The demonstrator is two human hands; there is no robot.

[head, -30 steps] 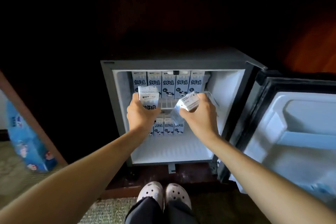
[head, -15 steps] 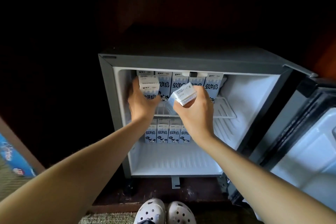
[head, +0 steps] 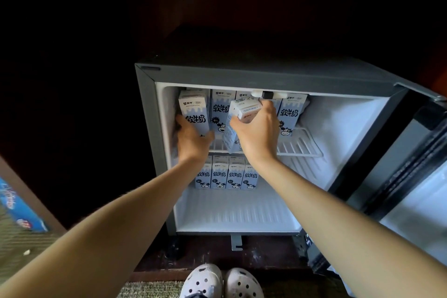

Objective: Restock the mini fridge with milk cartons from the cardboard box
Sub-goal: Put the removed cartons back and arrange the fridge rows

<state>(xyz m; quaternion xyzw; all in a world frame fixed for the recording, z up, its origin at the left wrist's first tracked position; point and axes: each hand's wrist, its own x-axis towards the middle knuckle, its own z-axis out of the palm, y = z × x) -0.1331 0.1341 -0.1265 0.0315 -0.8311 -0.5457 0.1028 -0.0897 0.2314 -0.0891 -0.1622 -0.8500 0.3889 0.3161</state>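
The mini fridge (head: 266, 75) stands open in a dark cabinet. My left hand (head: 192, 143) grips an upright blue-and-white milk carton (head: 194, 113) at the far left of the wire shelf (head: 300, 146). My right hand (head: 257, 132) holds a second carton (head: 242, 113), tilted, over the middle of that shelf. Behind them a row of cartons (head: 290, 113) lines the back of the shelf. Several more cartons (head: 227, 174) stand in a row on the fridge floor below.
The fridge door (head: 416, 176) hangs open at the right. A blue printed box (head: 19, 208) leans at the left edge over a woven rug (head: 21, 244). My two white clogs (head: 221, 282) stand in front of the fridge.
Both hands have pushed deeper into the fridge with their cartons. The left carton now stands against the left wall on the upper shelf. My view has moved closer and downward.
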